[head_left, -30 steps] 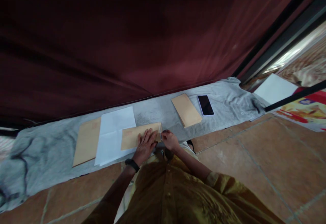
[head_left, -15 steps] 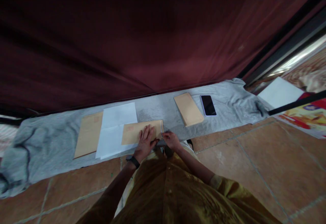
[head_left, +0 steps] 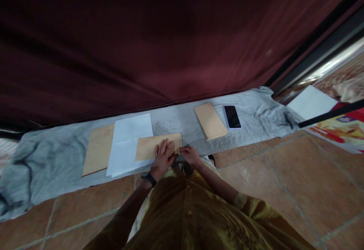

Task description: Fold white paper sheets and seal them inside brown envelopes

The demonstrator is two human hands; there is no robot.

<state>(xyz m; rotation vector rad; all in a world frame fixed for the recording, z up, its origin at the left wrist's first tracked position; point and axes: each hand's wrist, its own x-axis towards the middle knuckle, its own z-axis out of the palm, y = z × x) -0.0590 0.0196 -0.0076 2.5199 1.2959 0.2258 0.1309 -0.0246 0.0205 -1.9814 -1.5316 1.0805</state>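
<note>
A brown envelope (head_left: pixel 146 149) lies crosswise in front of me, its left part over white paper sheets (head_left: pixel 129 134). My left hand (head_left: pixel 162 158), with a dark watch on its wrist, rests on the envelope with the fingers spread. At the envelope's right end, my right hand (head_left: pixel 191 155) has its fingers pinched at the edge, near the lower corner. A thin strip shows along that end. Whether the fingertips hold the envelope's flap or only press its edge is too small to tell.
A larger brown envelope (head_left: pixel 98 147) lies left of the sheets. Farther right are a stack of brown envelopes (head_left: pixel 210 121) and a phone (head_left: pixel 232 116). A grey cloth (head_left: pixel 176 119) covers the narrow bench. A dark red curtain (head_left: pixel 170 45) hangs behind; tiled floor (head_left: pixel 264 178) lies in front.
Almost nothing has moved. My right fingers have shifted very slightly left along the envelope's end; my left hand stays flat on it.
</note>
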